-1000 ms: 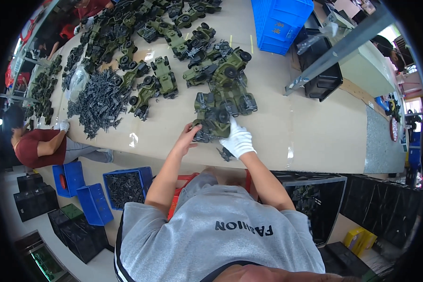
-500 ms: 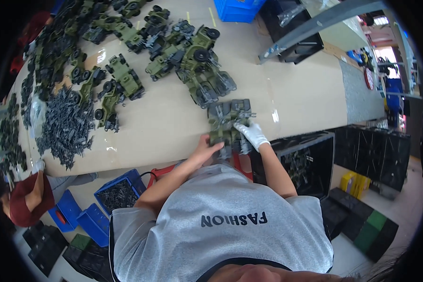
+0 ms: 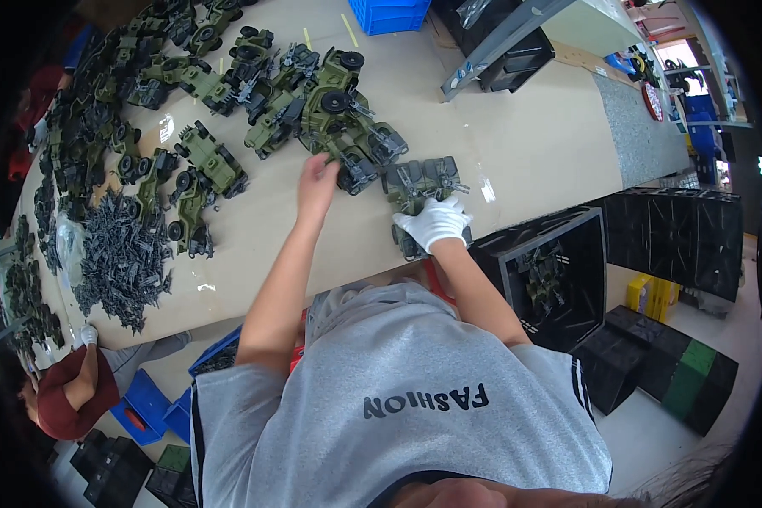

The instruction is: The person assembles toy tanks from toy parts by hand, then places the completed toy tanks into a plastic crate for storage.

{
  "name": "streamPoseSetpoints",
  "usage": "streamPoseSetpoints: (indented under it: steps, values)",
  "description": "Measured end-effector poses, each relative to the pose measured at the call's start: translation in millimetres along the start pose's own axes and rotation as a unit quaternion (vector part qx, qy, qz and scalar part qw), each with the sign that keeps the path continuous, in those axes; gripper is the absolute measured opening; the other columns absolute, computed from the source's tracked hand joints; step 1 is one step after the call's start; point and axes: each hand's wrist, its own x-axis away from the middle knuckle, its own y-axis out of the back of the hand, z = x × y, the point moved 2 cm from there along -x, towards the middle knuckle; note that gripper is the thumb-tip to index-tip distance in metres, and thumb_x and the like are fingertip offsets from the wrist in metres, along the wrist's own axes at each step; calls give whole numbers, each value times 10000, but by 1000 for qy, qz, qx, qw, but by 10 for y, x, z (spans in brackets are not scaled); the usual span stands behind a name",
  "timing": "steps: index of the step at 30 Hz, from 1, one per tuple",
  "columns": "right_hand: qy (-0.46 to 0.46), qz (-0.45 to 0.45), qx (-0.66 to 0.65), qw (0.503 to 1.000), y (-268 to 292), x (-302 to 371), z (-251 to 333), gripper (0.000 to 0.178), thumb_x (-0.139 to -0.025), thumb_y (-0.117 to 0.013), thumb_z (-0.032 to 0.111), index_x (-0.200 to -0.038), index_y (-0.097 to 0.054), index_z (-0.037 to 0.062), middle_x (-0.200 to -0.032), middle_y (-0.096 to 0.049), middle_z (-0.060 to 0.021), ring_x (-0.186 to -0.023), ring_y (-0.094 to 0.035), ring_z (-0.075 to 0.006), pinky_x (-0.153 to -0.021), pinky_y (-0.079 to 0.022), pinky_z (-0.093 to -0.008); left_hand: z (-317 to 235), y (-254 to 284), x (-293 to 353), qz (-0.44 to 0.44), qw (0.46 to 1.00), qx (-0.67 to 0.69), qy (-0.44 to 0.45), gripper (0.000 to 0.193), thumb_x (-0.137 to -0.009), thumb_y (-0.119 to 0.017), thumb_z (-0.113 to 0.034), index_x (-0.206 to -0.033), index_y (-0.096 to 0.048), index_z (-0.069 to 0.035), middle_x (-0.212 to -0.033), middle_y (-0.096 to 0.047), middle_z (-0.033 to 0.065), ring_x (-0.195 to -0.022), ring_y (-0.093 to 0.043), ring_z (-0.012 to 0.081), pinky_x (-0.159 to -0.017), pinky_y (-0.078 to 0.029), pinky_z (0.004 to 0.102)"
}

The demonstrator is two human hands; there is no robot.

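A white glove covers my right hand [image 3: 437, 223], which lies palm down over dark green toy jeeps [image 3: 423, 179] at the table's front edge. Its thumb and fingers reach round the near part of these jeeps and hide much of it. Bare and empty, my left hand [image 3: 317, 182] is held over the table with loosely bent fingers, beside a heap of toy jeeps [image 3: 334, 106]. The nearest jeep [image 3: 357, 173] of that heap is just right of its fingertips; whether they touch is unclear.
Many more toy jeeps [image 3: 212, 161] and a pile of small dark grey parts [image 3: 123, 258] cover the table's left side. A blue crate [image 3: 389, 15] and a metal post [image 3: 491, 55] stand at the back. Right of me is a black crate [image 3: 538, 284] holding jeeps. A co-worker [image 3: 76, 389] is at far left.
My left hand has let go of the near jeeps and moved up and left to the heap. My right hand has shifted from their right side onto their top. The view has turned slightly.
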Motion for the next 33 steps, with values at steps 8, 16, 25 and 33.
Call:
streamPoseSetpoints:
  steps: [8, 16, 25, 33]
  values:
    - [27, -3, -20, 999, -117, -296, 14, 934, -785, -626, 704, -1488, -495, 102, -1509, -444, -250, -1392, -423, -450, -1129, -284, -659, -202, -931, -1041, -4, 877, -371, 304, 922, -719, -697, -759, -1431, -567, -188, -1576, -344, 217, -1432, -312, 404, -1099, -299, 589]
    - [68, -16, -160, 985, 65, -171, -685, 861, -778, -636, 720, -1368, -615, 94, -1360, -599, -228, -1276, -565, -378, -1085, -419, -502, -621, -1517, -1350, 13, 891, -336, 306, 966, -743, -648, -822, -1445, -553, -166, -1569, -376, 180, -1437, -346, 350, -1146, -295, 510]
    - [57, -179, -719, 669, 551, 1266, -2809, 385, -897, -758, 237, -1203, -699, 12, -1106, -734, -84, -1018, -666, -134, -899, -533, -312, -218, -976, -1334, 317, 838, -332, 296, 930, -774, -657, -782, -1440, -554, -141, -1537, -425, 158, -1406, -393, 311, -1151, -306, 454]
    - [-253, -109, -472, 837, -1783, 1022, -5046, 688, -877, -694, 526, -1314, -633, -2, -1275, -681, -183, -1157, -647, -307, -1014, -466, -386, -181, 38, -1700, 278, 855, -249, 361, 898, -802, -664, -747, -1434, -555, -119, -1509, -469, 140, -1379, -435, 277, -1156, -315, 404]
